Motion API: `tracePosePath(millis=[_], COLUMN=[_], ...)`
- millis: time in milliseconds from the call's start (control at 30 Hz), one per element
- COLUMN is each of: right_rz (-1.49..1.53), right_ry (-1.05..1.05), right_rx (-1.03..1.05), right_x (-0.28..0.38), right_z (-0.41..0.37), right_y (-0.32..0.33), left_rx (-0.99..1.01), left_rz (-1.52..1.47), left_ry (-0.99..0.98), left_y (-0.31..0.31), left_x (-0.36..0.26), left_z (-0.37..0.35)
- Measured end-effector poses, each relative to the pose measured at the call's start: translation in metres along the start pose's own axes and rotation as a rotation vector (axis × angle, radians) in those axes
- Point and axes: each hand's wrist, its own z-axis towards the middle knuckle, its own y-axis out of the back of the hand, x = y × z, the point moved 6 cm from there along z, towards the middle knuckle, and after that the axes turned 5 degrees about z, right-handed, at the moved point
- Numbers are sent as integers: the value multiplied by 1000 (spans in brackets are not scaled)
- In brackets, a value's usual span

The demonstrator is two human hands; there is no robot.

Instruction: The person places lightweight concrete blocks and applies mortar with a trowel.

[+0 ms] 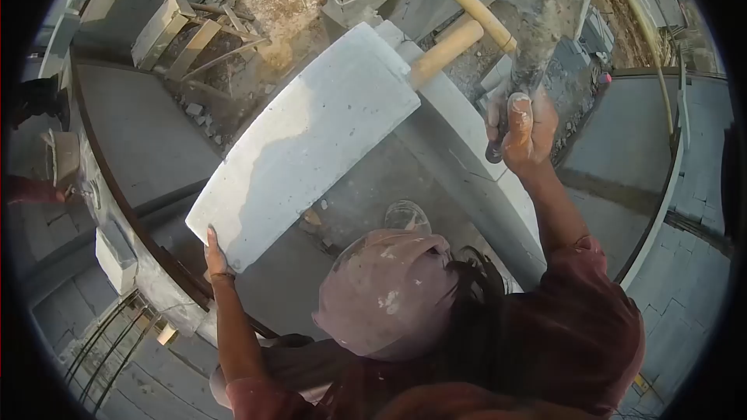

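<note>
My left hand [216, 255] grips the near-left end of a long pale concrete block [311, 132], its thumb on the top face. The block slants up to the right, and its far end is by another pale block and the tip of a bamboo pole. Raised at the right, my right hand [527, 128] is closed around the handle of a trowel [537, 58]. Grey mortar smears the trowel's wide blade, which points away from me at the top. A dusty cap [389, 295] in the lower middle covers part of the view below.
A block wall [475, 183] runs diagonally under the right arm. Bamboo poles [482, 19] cross beyond it. A wooden frame [191, 43] and rubble lie at the upper left. Rebar [105, 342] sticks out at the lower left, near a small block [117, 259]. Another person's arm [35, 190] shows at the left edge.
</note>
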Motion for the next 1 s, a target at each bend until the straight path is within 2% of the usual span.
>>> tracePosePath(millis=[67,100,167,200,267,300,367,433,467,533,567,633,667,700,767,800,867,900,967,1000], right_rz=[-129,-167,-817,-799,-665,-655,-284,-228,-226,-163,-162,-334,-455,-457,-777,-767,-317,-314,-297,-290], right_ry=[298,293,282,329,-5,-6,-189,58,54,462,462,656,540,546,264,282,-372,-396,-49,-60], right_rx=[-14,0,135,123,192,204,155,94,94,-2,-5,8,16,19,103,105,172,167,99,100], right_x=[2,-27,-97,-98,-109,-100,-58,-2,12,52,43,11,-20,-56,-130,-107,-62,-54,-15,-2], right_z=[0,-1,-9,2,1,4,26,45,53,66,75,78,76,70,77,79,68,60,76,80], right_y=[-9,2,-4,-15,-9,-17,-27,-37,-40,-40,-39,-44,-48,-46,-43,-52,-55,-54,-52,-55], left_rx=[-33,-18,-37,-52,-47,-62,-98,-74,-40,-61,-85,-62,-41,-42,-36,-48,-63,-58,-21,-25], left_rz=[19,-9,32,19,58,62,36,23,12,9,-2,-23,-48,-54,-12,-17,20,36,-43,-33], left_ry=[14,39,29,-17,-77,-74,-61,-44,-17,-30,-44,-43,-44,-47,-100,-115,-86,-68,-76,-70], left_y=[5,-13,-9,-4,-7,-1,-2,-1,-2,-2,0,-3,-5,-3,3,10,12,13,-9,-5], left_x=[-3,16,12,1,16,17,8,3,4,5,6,4,4,6,4,1,13,14,-3,1], left_z=[-8,-6,-12,-3,-13,-17,-8,-5,-4,-2,-1,-2,-3,-5,0,4,7,-2,-7,-7])
